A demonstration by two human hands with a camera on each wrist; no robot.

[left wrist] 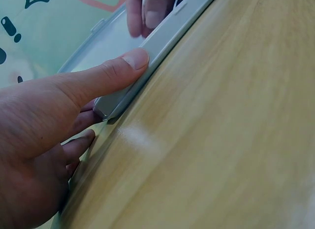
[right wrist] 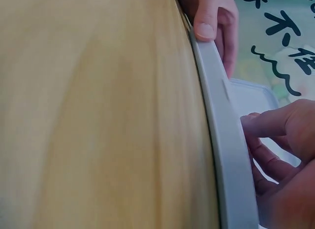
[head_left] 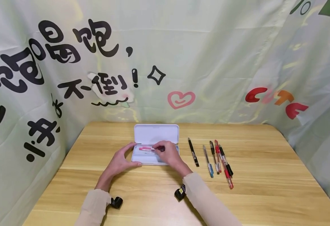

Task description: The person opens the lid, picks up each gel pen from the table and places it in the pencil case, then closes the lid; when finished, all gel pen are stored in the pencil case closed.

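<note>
White plastic pencil case (head_left: 156, 158), lid up, pinned at its corner by left hand (head_left: 121, 161); pink pen (head_left: 147, 149) pinched inside by right hand (head_left: 169, 153); six pens (head_left: 214, 158) alongside.

Right hand (head_left: 169, 153) hides the pink pen's (head_left: 146, 149) end and its own grip

- The head view looks forward and down from above the wooden table (head_left: 266, 175), taking in both forearms, the open white case (head_left: 156, 138) and the printed backdrop (head_left: 210, 62) behind.
- The left wrist view sits very low and close behind the left hand (left wrist: 44, 140), looking along the tabletop at the case's front rim.
- The right wrist view, also close and rolled sideways, looks across the table past the right hand (right wrist: 285, 160).
- All 3 views share the case's front rim; each wrist view also catches the other hand.
</note>
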